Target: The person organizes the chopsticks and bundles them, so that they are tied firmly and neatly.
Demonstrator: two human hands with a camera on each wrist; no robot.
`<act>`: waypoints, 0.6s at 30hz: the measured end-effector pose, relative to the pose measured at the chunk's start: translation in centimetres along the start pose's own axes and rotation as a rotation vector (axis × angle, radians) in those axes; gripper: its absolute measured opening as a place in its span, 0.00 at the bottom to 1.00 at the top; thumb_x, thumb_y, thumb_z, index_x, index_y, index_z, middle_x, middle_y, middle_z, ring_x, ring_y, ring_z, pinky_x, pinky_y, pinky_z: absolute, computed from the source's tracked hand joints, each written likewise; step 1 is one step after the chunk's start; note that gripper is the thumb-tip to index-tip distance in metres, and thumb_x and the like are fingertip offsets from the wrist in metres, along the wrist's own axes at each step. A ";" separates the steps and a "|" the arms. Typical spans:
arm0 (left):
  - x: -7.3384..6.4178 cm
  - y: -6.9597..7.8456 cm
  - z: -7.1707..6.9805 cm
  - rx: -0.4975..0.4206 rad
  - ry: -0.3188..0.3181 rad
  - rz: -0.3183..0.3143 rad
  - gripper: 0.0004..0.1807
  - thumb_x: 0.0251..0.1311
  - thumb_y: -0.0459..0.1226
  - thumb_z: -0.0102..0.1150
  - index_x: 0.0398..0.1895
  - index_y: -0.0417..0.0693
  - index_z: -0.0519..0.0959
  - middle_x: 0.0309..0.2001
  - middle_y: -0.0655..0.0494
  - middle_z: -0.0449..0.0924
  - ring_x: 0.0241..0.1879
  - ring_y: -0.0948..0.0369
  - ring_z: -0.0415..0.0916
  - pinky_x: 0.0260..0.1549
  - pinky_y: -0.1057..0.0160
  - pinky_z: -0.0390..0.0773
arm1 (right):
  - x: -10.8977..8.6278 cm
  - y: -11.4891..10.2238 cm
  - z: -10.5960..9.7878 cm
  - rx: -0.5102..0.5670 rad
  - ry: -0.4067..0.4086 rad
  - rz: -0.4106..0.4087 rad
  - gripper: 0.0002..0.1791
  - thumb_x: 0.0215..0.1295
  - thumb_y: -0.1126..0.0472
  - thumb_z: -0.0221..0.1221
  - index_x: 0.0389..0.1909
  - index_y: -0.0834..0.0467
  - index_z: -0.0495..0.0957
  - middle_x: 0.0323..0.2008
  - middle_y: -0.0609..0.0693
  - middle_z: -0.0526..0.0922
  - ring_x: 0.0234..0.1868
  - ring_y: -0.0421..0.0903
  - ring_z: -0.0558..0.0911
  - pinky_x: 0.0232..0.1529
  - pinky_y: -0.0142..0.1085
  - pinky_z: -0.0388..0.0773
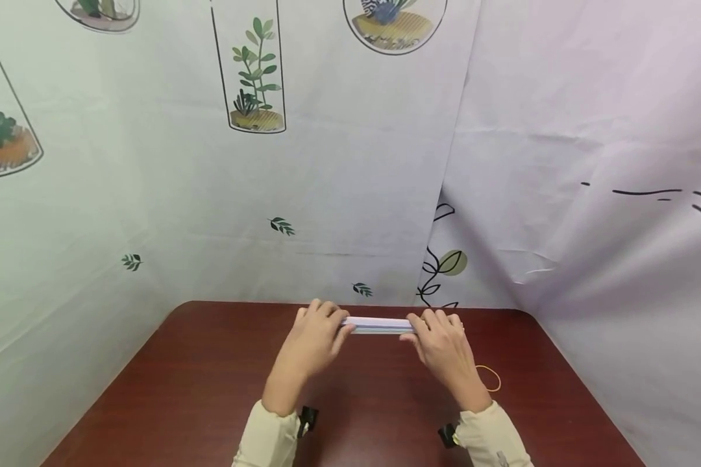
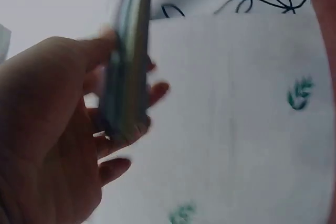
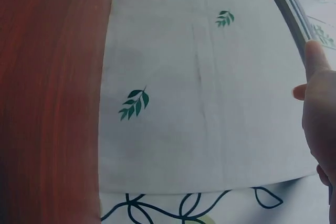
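Observation:
A thin, layered bundle [image 1: 380, 325] with white, blue and pale green edges is held level above the far part of the table; it looks like stacked paper or card, though its exact kind cannot be told. My left hand [image 1: 315, 338] grips one end, thumb on the near side and fingertips beyond it in the left wrist view, where the bundle [image 2: 128, 61] is blurred and dark. At the other end, my right hand [image 1: 442, 344] pinches it. In the right wrist view the thumb lies along the striped edge of the bundle [image 3: 289, 11].
A yellow rubber band [image 1: 498, 379] lies on the dark red wooden table [image 1: 374, 415], close to my right wrist. White cloth [image 1: 356, 194] printed with plants hangs behind the table and along both sides.

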State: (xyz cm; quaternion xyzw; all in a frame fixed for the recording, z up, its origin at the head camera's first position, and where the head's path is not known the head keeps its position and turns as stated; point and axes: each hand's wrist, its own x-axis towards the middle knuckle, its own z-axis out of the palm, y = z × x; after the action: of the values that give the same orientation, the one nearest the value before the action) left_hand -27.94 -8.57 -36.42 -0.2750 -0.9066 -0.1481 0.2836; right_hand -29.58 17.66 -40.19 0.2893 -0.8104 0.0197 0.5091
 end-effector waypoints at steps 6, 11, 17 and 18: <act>0.1 3.6 1.8 0.326 0.154 0.077 0.18 0.59 0.43 0.56 0.50 0.46 0.79 0.40 0.50 0.79 0.44 0.51 0.76 0.48 0.52 0.73 | 0.2 -0.3 -0.1 -0.048 0.115 0.013 0.31 0.75 0.38 0.41 0.38 0.61 0.79 0.25 0.54 0.74 0.23 0.54 0.71 0.24 0.44 0.62; 0.1 4.2 3.7 0.394 0.180 0.007 0.20 0.64 0.54 0.59 0.42 0.47 0.77 0.33 0.51 0.75 0.37 0.52 0.73 0.44 0.53 0.74 | 0.2 -1.2 0.3 -0.095 0.207 0.022 0.31 0.75 0.40 0.43 0.34 0.63 0.80 0.22 0.55 0.73 0.20 0.55 0.70 0.22 0.46 0.63; 0.4 3.5 4.3 0.409 0.240 -0.042 0.16 0.55 0.46 0.69 0.36 0.46 0.78 0.32 0.50 0.76 0.36 0.52 0.73 0.41 0.53 0.75 | 0.2 -1.6 0.7 -0.079 0.167 0.037 0.31 0.75 0.38 0.42 0.33 0.62 0.77 0.23 0.54 0.70 0.21 0.53 0.68 0.24 0.45 0.62; 0.5 3.5 4.2 0.412 0.245 -0.043 0.14 0.54 0.44 0.70 0.36 0.45 0.78 0.33 0.50 0.76 0.36 0.52 0.73 0.42 0.52 0.75 | 0.3 -1.6 0.8 -0.079 0.164 0.037 0.31 0.75 0.38 0.42 0.33 0.62 0.77 0.23 0.54 0.71 0.22 0.53 0.68 0.24 0.45 0.62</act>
State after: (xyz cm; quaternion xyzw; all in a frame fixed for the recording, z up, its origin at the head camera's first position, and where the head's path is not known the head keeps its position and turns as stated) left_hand -28.04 -3.82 -39.08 -0.1718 -0.8821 0.0016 0.4385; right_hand -29.48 15.92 -40.74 0.2514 -0.7713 0.0206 0.5843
